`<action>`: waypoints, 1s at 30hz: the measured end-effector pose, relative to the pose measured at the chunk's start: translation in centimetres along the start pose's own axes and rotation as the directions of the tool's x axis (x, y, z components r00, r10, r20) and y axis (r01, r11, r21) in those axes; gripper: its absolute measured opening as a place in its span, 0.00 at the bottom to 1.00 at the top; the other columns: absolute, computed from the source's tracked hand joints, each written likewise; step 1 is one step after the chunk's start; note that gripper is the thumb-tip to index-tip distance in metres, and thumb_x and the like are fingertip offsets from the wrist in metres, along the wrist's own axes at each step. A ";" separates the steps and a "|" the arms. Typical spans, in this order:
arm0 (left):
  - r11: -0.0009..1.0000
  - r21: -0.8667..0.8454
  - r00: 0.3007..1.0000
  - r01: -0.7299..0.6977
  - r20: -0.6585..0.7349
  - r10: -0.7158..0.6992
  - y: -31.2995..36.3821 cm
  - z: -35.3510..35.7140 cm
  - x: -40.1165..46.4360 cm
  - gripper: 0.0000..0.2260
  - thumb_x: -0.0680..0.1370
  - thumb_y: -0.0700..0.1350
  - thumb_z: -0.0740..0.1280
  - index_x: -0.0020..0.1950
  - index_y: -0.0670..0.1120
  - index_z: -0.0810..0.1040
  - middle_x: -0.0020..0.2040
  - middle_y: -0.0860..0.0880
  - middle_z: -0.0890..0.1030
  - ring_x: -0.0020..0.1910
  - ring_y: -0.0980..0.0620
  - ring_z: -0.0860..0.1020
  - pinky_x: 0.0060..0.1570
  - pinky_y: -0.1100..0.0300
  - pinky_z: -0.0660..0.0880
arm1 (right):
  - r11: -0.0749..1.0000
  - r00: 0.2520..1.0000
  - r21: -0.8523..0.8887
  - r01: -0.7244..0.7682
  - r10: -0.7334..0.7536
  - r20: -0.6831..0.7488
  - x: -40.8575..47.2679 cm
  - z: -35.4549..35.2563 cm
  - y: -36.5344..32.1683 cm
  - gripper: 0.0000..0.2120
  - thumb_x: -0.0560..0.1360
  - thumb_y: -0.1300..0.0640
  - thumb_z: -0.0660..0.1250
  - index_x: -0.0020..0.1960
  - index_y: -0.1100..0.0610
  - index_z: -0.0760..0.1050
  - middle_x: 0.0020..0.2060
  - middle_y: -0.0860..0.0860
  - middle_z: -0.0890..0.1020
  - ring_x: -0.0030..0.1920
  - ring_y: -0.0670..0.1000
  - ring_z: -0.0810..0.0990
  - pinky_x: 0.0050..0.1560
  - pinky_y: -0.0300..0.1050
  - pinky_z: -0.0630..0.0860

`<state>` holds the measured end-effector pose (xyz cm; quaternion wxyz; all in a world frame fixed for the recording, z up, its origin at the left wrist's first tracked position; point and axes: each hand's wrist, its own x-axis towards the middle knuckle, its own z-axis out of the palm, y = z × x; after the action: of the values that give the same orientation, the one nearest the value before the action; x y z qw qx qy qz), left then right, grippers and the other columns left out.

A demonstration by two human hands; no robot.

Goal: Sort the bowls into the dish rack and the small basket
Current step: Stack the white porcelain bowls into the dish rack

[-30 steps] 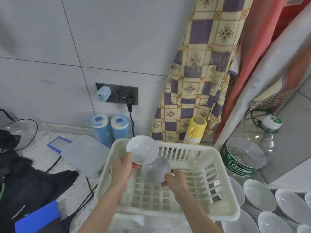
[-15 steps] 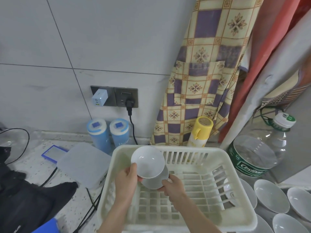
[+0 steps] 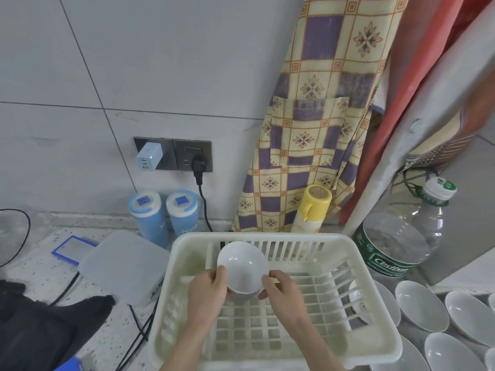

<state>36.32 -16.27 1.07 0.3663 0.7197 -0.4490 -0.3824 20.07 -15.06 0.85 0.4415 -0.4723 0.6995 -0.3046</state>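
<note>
A cream plastic dish rack stands in front of me on the counter. Over its back left part a small white bowl is tilted with its opening toward me. My left hand grips this bowl's left rim with the thumb on top. A second white bowl sits nested right under the first, mostly hidden. My right hand holds that lower bowl at its right side. Several more white bowls lie on the counter to the right of the rack.
A big clear water bottle lies behind the rack's right corner, a yellow-capped bottle and two blue canisters stand at the wall. A translucent lid, black cables and a dark bag are on the left. An apron hangs above.
Both hands brought the two bowls together: the upper bowl came down onto the lower one and now nests in it. The camera view moved closer and tilted down over the rack.
</note>
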 end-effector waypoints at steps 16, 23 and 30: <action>0.949 0.281 0.990 -0.143 0.041 0.137 0.0 -0.4 -0.5 0.19 0.79 0.48 0.63 0.70 0.50 0.70 0.36 0.50 0.80 0.41 0.48 0.80 0.38 0.55 0.73 | 0.968 0.997 -0.244 -0.061 0.047 -0.063 2.5 1.4 -0.6 0.08 0.71 0.61 0.59 0.34 0.58 0.63 0.32 0.60 0.78 0.32 0.51 0.70 0.31 0.42 0.58; 0.889 0.415 0.980 -0.195 0.115 0.161 -0.6 -0.2 0.0 0.18 0.79 0.44 0.61 0.70 0.50 0.68 0.38 0.48 0.79 0.42 0.46 0.80 0.40 0.54 0.76 | 0.947 0.999 -0.322 -0.019 0.001 -0.054 2.8 1.9 -0.6 0.11 0.69 0.62 0.59 0.32 0.56 0.59 0.27 0.51 0.67 0.27 0.49 0.58 0.26 0.40 0.54; 0.816 0.538 0.976 -0.210 0.170 0.139 -1.1 0.2 0.4 0.10 0.80 0.43 0.58 0.61 0.44 0.71 0.42 0.48 0.78 0.45 0.46 0.80 0.37 0.56 0.72 | 0.920 0.999 -0.392 0.019 -0.037 -0.040 2.7 2.2 -0.3 0.11 0.68 0.65 0.57 0.31 0.57 0.58 0.25 0.49 0.61 0.26 0.49 0.56 0.25 0.39 0.52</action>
<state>36.69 -16.27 -0.04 0.1479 0.7255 -0.6262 -0.2443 21.69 -17.73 -0.70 0.3175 -0.5536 0.7495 -0.1760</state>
